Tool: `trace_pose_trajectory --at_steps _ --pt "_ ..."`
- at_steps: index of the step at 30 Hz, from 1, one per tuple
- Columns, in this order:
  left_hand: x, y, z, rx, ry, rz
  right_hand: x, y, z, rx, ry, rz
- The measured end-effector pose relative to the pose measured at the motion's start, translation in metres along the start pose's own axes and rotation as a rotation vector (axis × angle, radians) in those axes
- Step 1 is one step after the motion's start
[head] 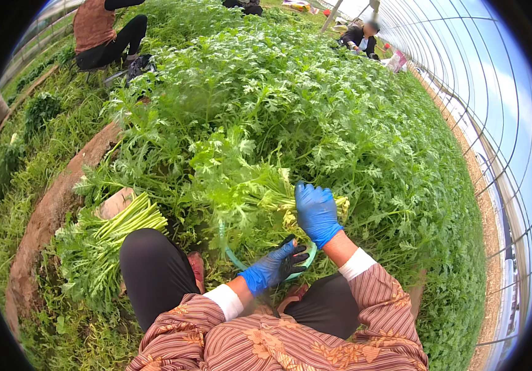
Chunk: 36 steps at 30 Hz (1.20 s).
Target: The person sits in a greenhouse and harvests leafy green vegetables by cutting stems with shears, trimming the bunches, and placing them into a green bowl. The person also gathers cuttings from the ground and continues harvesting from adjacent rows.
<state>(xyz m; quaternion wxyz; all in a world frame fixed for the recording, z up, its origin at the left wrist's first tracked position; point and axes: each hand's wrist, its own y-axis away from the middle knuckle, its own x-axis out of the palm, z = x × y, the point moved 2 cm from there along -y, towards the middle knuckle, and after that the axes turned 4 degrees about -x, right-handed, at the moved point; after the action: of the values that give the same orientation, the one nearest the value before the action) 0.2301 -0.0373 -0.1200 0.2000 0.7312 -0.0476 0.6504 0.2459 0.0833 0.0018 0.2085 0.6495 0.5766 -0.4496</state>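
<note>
My right hand (pixel 316 213), in a blue glove, grips a bunch of leafy greens (pixel 261 195) by the stems. Their feathery leaves point left, and a few yellowed leaves hang near the fist. Below it, my left hand (pixel 273 265) wears a blue glove with black on the fingers. Its fingers are apart, with nothing seen in them. Between my knees stands a teal basin (pixel 234 259), its rim partly hidden by my left hand and the greens. Loose trimmings (pixel 252 241) show inside the rim. Left of my knee lies a pile of cut greens (pixel 129 222), pale stems up.
A dense bed of growing greens (pixel 284 92) spreads ahead and to the right. A bare soil ridge (pixel 53 208) curves along the left. One person (pixel 94 32) sits at upper left, another (pixel 363 39) at upper right. Greenhouse hoops (pixel 497 139) arch along the right.
</note>
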Motion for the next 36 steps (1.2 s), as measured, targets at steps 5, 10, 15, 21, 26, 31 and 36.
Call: trace_pose_trajectory --at_steps 5,10,15,21,26,31,36 --pt "0.014 -0.008 -0.024 0.267 0.084 0.350 -0.004 0.006 -0.005 -0.020 0.032 0.051" --pt "0.025 0.008 -0.071 0.550 0.326 0.130 -0.009 0.024 0.013 0.041 -0.169 -0.006" --pt "0.022 0.030 -0.099 0.639 0.124 -0.108 -0.005 0.044 0.050 0.047 -0.227 -0.003" --pt "0.021 0.039 -0.117 0.641 -0.022 -0.252 0.008 0.051 0.058 0.205 -0.575 0.112" --pt "0.029 0.038 -0.122 0.642 -0.050 -0.281 0.006 0.053 0.060 0.331 -0.789 0.112" --pt "0.045 0.039 -0.116 0.635 -0.120 -0.319 0.011 0.062 0.060 0.422 -0.892 0.088" --pt "0.068 0.047 -0.132 0.480 -0.250 -0.348 0.015 0.067 0.067 0.424 -0.901 0.020"
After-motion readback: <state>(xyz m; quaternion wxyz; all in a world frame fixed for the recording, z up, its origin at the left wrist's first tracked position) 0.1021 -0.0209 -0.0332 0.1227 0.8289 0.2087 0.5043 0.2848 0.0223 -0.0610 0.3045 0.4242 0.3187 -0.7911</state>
